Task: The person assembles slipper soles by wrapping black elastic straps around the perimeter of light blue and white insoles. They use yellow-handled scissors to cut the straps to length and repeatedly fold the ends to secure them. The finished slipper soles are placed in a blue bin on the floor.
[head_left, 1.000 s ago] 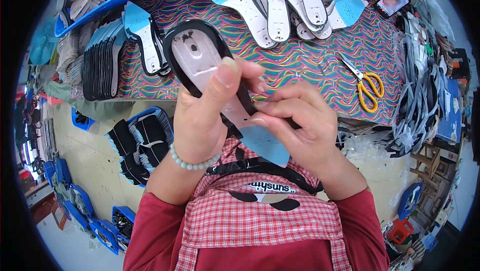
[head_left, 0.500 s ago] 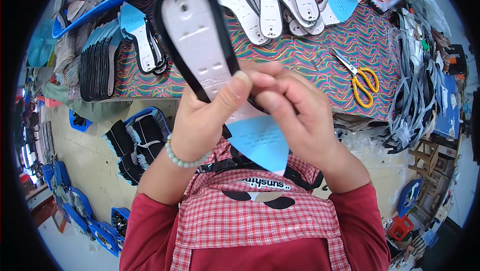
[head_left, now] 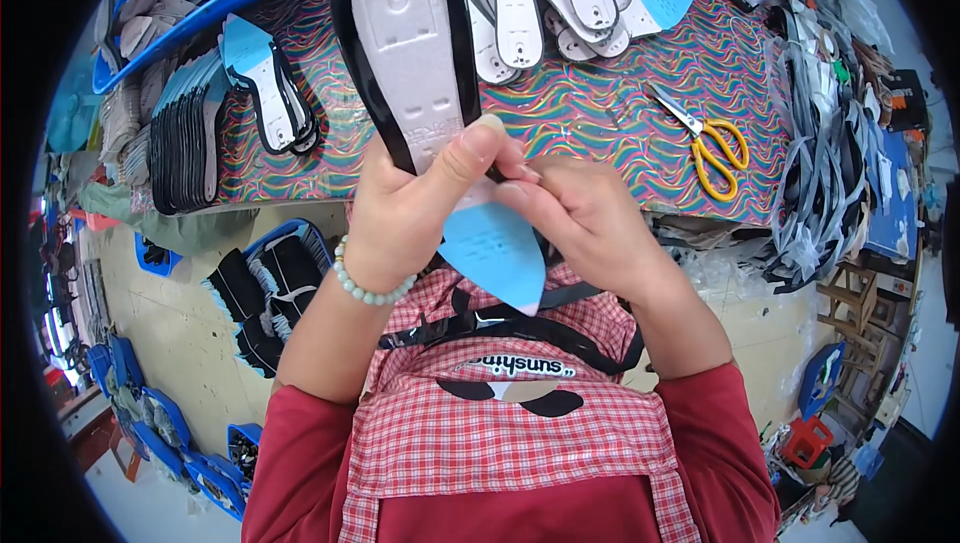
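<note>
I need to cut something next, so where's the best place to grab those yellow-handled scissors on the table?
Take the scissors by the yellow loop handles, coming from the near table edge. The loops point toward the person, the closed blades point away up-left, and the patterned cloth around the handles is bare.

Single head-worn fisheye view, looking steeply down, close over patterned worktable [head_left: 600, 113], edges bending

— What lies on the counter [head_left: 600, 113] with the swirly rainbow cloth?

— Yellow-handled scissors [head_left: 708, 138] to the right, and a fan of white foam insoles with light-blue heels [head_left: 560, 3] along the far edge.

— And on the left?

— An upright row of black-edged insoles [head_left: 185, 143], with a blue plastic tray [head_left: 215, 3] beyond it. Grey straps [head_left: 825, 143] are heaped at the right end.
</note>
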The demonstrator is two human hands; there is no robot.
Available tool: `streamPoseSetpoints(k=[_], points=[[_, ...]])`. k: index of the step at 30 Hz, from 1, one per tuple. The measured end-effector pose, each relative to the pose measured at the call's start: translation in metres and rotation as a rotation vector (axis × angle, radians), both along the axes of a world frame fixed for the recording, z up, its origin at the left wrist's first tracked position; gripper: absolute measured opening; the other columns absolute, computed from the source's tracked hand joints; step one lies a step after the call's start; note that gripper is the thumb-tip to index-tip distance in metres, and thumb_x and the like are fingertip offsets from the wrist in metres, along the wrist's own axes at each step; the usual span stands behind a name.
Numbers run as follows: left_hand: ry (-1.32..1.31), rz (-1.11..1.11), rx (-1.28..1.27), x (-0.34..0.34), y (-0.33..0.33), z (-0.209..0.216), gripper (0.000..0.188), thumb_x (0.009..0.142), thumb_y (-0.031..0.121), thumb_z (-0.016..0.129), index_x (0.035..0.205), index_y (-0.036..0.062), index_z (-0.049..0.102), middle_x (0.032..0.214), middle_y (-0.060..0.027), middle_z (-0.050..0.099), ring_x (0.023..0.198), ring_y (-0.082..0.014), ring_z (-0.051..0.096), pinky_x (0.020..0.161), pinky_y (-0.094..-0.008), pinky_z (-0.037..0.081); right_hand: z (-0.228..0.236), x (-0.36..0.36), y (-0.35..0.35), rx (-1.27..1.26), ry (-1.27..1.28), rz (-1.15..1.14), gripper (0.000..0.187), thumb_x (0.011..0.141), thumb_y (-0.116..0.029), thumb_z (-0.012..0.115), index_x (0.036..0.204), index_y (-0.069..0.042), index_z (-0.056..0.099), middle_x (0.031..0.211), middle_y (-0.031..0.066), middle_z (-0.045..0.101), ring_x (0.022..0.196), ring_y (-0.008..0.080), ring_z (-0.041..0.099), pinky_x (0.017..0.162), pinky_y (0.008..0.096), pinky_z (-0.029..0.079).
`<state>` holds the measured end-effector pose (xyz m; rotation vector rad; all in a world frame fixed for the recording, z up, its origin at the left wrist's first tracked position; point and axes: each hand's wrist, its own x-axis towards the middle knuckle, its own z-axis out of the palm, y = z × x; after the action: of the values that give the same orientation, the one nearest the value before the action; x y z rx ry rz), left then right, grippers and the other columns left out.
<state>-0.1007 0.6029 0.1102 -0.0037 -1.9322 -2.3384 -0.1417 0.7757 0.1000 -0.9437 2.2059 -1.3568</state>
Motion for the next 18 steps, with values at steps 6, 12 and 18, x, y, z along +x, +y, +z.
streamPoseSetpoints(k=[6,12,18], points=[[0.053,-0.194,-0.023,-0.005,-0.025,0.012,0.039,0.096,0.028,0.048,0.111,-0.0052,0.059,0.112,-0.0208,0.062,0.107,-0.0252,0.059,0.100,-0.0431,0.039,0.013,0.000,0.009,-0.086,-0.093,0.107,0.021,0.095,-0.015,0.048,0.105,0.001,0.055,0.099,0.0193,0.059,0.093,0.0343,0.059,0.074,0.0411,0.044],[-0.098,-0.395,-0.101,-0.006,-0.021,-0.003,0.041,0.091,0.029,0.055,0.112,-0.0052,0.059,0.112,-0.0199,0.062,0.107,-0.0259,0.060,0.093,-0.0381,0.045,-0.014,0.026,0.009,-0.004,0.150,-0.091,0.038,0.089,-0.018,0.059,0.122,-0.003,0.050,0.109,0.0166,0.059,0.094,0.0332,0.062,0.078,0.0402,0.049],[-0.507,-0.315,0.377,-0.001,-0.032,-0.024,0.036,0.088,0.019,0.059,0.114,-0.0054,0.057,0.102,-0.0148,0.065,0.085,-0.0210,0.066,0.076,-0.0319,0.054,-0.053,-0.048,0.088,0.018,0.568,-0.195,0.024,0.087,-0.009,0.057,0.110,-0.008,0.064,0.114,0.0135,0.061,0.114,0.0340,0.051,0.097,0.0414,0.041]])
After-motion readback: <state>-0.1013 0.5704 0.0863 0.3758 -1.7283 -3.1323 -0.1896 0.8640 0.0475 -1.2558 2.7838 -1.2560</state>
